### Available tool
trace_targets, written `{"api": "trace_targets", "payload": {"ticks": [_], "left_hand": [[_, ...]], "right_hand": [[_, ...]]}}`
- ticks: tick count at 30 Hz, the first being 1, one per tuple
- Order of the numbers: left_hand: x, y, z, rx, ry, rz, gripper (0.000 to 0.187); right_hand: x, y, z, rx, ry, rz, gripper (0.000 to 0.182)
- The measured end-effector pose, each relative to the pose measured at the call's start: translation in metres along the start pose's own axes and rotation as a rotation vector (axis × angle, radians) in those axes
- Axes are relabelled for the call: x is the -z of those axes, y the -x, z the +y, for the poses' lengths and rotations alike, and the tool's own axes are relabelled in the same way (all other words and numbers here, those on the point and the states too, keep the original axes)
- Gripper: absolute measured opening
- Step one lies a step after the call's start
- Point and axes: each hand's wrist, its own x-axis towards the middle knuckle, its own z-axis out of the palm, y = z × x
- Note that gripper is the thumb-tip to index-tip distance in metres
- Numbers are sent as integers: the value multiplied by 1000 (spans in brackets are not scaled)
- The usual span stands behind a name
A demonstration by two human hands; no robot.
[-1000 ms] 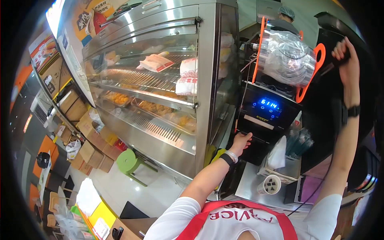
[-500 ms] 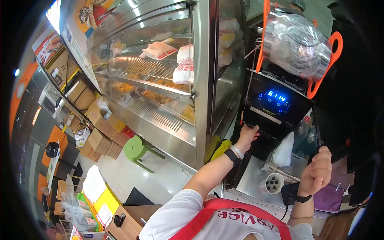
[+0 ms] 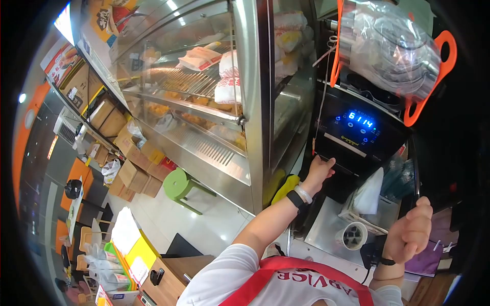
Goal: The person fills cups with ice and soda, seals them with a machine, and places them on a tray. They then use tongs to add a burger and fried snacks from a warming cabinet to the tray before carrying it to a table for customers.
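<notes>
A black cup sealing machine [image 3: 337, 135] with a lit blue "6114" display stands in front of me. On top of it sits a roll of clear plastic film [image 3: 388, 56] between orange end pieces. My left hand [image 3: 317, 176] is at the machine's lower front edge, with thumb and fingers apart and partly hidden by the dark surface. Lower right, my right hand [image 3: 410, 232] has its fingers curled round the lower end of a dark lever handle [image 3: 417, 183] at the machine's side. Between my hands stands a white paper cup [image 3: 352, 235] with dark pieces showing inside.
To the left is a glass heated display cabinet [image 3: 189, 102] with fried food and paper bags. A green stool [image 3: 176, 184] stands on the floor before several cardboard boxes [image 3: 133, 176]. White napkins [image 3: 368, 194] stand in a holder near the cup. A wooden counter [image 3: 171, 278] is lower left.
The whole view has shifted slightly. My right hand sits a little lower, still closed at the lever handle. My left hand stays at the machine's front edge, and the display number is unchanged.
</notes>
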Motion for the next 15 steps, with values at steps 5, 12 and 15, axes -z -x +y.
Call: {"api": "trace_targets", "payload": {"ticks": [5, 12, 15], "left_hand": [[-1, -1, 0, -29, -14, -2, 21], [-2, 3, 5, -54, -7, -17, 21], [-4, 0, 8, -40, -48, -13, 20]], "right_hand": [[-1, 15, 6, 43, 19, 27, 28], [3, -2, 8, 73, -81, -9, 25], [4, -52, 4, -49, -152, 113, 19]]}}
